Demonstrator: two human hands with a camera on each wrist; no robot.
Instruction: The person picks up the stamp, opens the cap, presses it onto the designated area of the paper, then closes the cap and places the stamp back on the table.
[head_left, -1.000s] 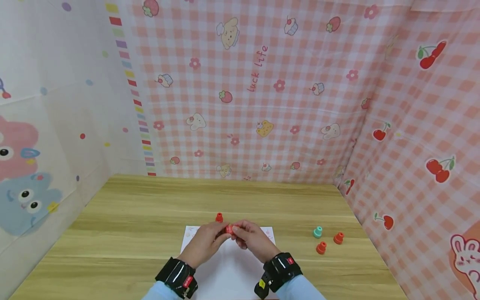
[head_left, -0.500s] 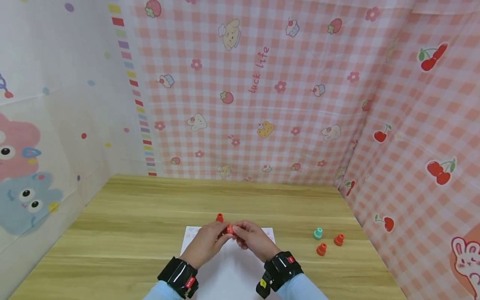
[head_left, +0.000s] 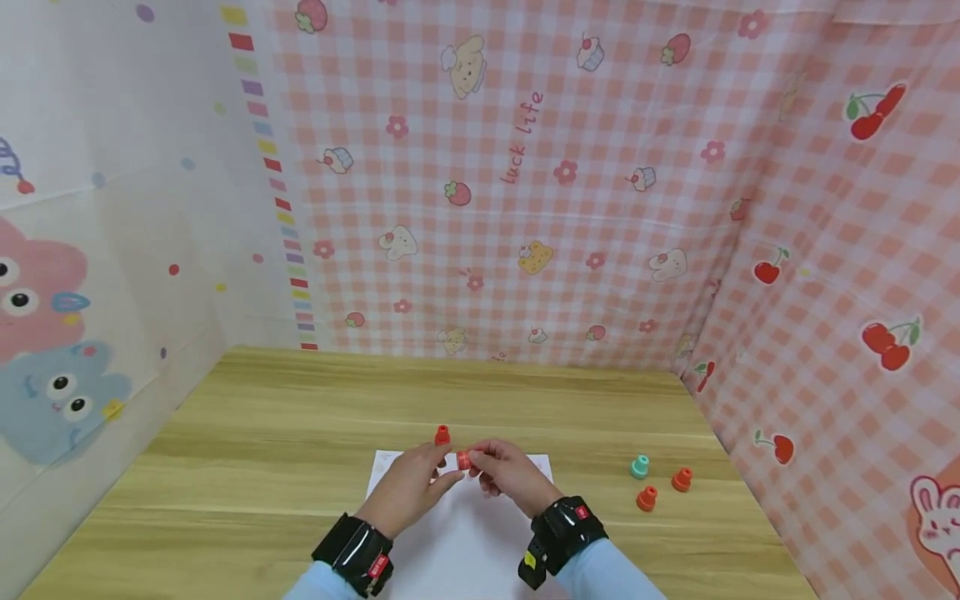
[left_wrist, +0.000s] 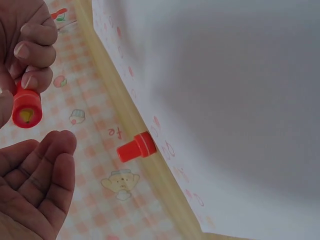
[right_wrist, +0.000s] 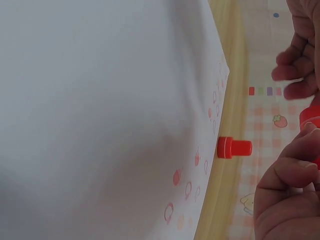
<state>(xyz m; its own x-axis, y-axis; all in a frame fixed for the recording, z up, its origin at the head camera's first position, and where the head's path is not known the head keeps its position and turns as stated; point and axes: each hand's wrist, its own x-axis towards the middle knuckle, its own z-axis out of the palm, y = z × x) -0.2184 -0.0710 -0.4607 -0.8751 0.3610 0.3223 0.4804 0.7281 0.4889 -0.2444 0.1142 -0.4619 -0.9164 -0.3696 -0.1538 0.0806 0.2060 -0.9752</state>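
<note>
My right hand (head_left: 517, 482) pinches a red toy stamp (left_wrist: 27, 112) between thumb and fingers, above the white paper (head_left: 461, 542). In the left wrist view the stamp's round end faces the camera, with a yellow mark inside a red ring. My left hand (head_left: 408, 490) is close beside it, fingers loosely bent and parted from the stamp, with nothing visible in them. Just past the paper's far edge another red stamp (right_wrist: 234, 148) stands upright on the table. Small pink and red pictures (right_wrist: 177, 177) line that edge of the paper.
On the table's right side stand a teal stamp (head_left: 639, 467) and two red-orange ones, the nearer stamp (head_left: 647, 498) and the farther stamp (head_left: 682, 479). A checked cloth (head_left: 495, 275) hangs behind the wooden table (head_left: 247, 433), with more cloth at both sides.
My left fingers have come away from the red stamp, leaving a small gap. The right hand keeps hold of it. The standing stamps have not moved.
</note>
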